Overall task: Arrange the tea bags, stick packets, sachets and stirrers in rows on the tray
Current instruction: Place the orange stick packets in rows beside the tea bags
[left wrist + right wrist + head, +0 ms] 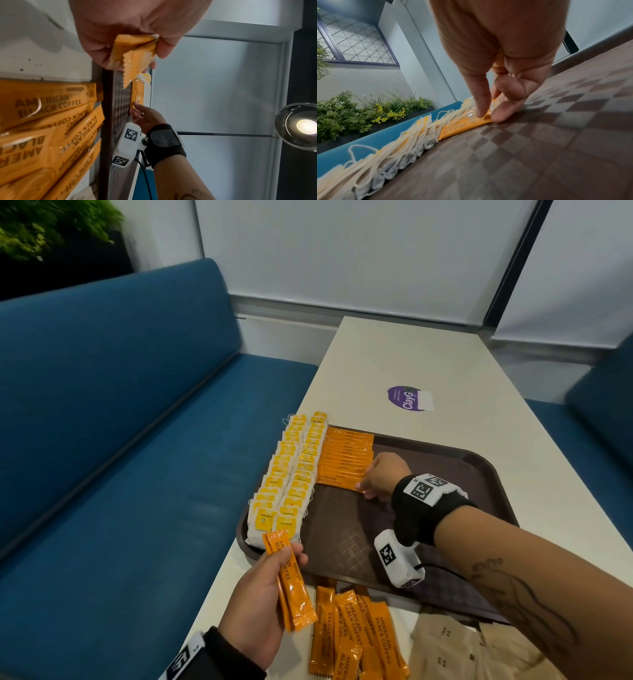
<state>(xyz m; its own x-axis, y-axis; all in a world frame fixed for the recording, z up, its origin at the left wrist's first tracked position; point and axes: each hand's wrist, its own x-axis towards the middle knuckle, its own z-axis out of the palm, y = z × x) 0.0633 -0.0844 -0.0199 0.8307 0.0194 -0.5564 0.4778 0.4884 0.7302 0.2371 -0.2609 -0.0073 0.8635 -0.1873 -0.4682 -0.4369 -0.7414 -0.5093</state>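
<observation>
A brown tray (445, 463) lies on the white table. Along its left side are two rows of yellow-tagged tea bags (291, 474), and beside them a row of orange stick packets (346, 460). My right hand (363, 488) reaches over the tray, its index finger and thumb (501, 115) pinching the right end of the nearest stick packet (464, 125) in that row. My left hand (270, 583) hovers off the tray's near-left corner and grips a few orange stick packets (294, 587); their crimped ends (133, 54) show in the left wrist view.
Several loose orange stick packets (352, 635) lie on the table in front of the tray, with brown paper sachets (462, 648) to their right. A purple sticker (407, 398) sits on the table (411, 354) behind the tray. A blue bench (120, 440) runs along the left.
</observation>
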